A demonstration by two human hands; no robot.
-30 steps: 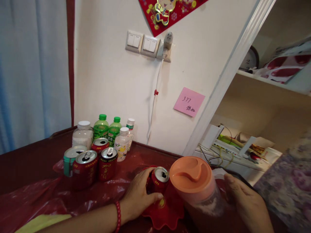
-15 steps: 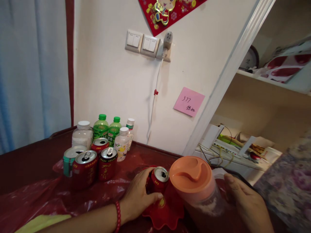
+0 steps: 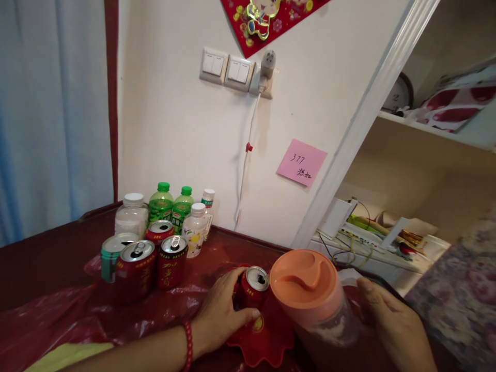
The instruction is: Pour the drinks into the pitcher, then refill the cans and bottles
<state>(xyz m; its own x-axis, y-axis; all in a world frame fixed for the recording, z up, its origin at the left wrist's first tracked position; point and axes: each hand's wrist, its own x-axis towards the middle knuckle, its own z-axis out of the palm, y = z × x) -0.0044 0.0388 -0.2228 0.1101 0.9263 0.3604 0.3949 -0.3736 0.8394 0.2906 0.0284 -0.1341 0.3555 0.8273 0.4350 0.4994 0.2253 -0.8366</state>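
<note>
My left hand (image 3: 222, 314) is wrapped round an opened red can (image 3: 254, 288) that stands on a red scalloped plastic plate (image 3: 267, 341). Just right of the can is a clear pitcher (image 3: 315, 305) with an orange lid. My right hand (image 3: 391, 323) is closed on the pitcher's far side, where its handle lies hidden behind the body. A red bead bracelet sits on my left wrist.
A cluster of cans (image 3: 137, 266) and bottles (image 3: 170, 206) stands at the back left of the dark red table (image 3: 46, 258), on red plastic sheeting (image 3: 77, 320). A white cable (image 3: 246, 160) hangs from the wall socket. Shelves with clutter (image 3: 372, 235) lie to the right.
</note>
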